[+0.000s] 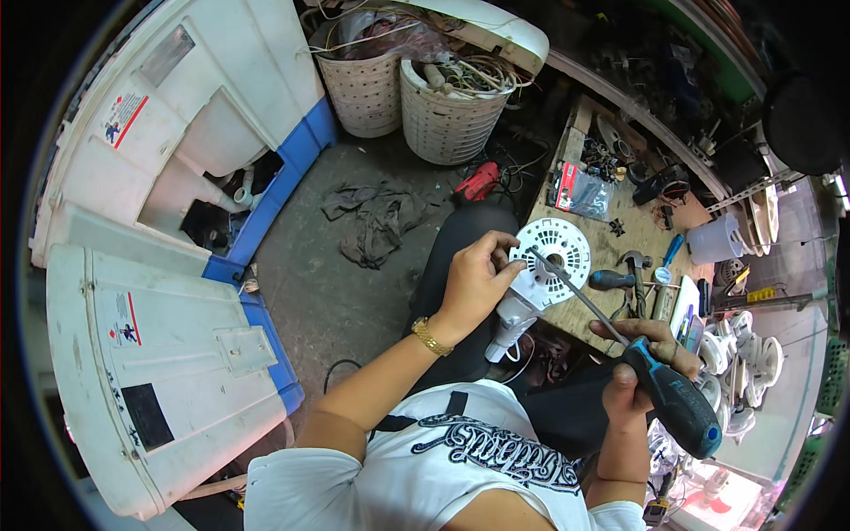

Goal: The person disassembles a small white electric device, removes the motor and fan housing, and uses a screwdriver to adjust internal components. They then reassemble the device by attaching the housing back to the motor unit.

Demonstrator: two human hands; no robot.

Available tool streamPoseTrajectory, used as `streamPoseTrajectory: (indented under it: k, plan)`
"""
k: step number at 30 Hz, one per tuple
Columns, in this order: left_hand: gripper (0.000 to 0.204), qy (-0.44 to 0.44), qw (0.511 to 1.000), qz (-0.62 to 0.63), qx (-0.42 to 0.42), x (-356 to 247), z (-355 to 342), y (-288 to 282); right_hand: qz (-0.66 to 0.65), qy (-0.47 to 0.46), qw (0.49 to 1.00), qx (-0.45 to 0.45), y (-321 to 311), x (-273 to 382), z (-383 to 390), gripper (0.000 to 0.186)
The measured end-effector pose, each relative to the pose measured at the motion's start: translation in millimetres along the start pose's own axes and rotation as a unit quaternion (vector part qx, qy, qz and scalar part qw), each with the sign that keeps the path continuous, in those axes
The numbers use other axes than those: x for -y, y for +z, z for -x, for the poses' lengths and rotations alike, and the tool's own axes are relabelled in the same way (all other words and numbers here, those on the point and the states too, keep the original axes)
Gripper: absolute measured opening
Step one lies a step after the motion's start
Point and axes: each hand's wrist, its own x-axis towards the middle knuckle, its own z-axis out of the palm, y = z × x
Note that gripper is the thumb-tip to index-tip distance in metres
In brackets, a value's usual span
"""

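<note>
My left hand (474, 283) grips the left edge of a white round perforated plastic housing (568, 250), with thumb and fingers near a hole. Below the disc, a pale motor-like body (518, 314) hangs over my dark-trousered leg. My right hand (646, 358) holds a long screwdriver (668, 398) by its black and blue handle. Its shaft crosses the disc and its tip lies beside my left fingertips.
A wooden workbench (584, 323) at the right carries a hammer (636, 270), tools and a plastic bag. Two white baskets (452, 119) stand at the back, near a red power tool (481, 181). A dark rag (376, 221) lies on the floor; large white panelled units (168, 363) line the left.
</note>
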Motion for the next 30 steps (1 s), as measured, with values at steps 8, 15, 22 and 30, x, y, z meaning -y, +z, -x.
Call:
streamPoseTrajectory:
  k: [8, 15, 22, 30]
  plan:
    - [0.018, -0.023, 0.995, 0.092, 0.009, -2, -11, 1, 0.021, -0.038, 0.998, -0.039, 5, 5, -7, 0.057]
    - [0.020, -0.297, 0.809, 0.486, 0.144, 9, -20, -17, -0.059, -0.039, 0.997, -0.027, 0, 13, -1, 0.054]
    - [0.017, -0.336, 0.667, 0.645, 0.159, 20, -20, -21, -0.034, -0.065, 0.997, -0.035, 1, 12, -2, 0.055]
    - [0.013, -0.356, 0.572, 0.725, 0.147, 10, -12, -7, 0.005, -0.086, 0.994, -0.070, 9, 3, -1, 0.052]
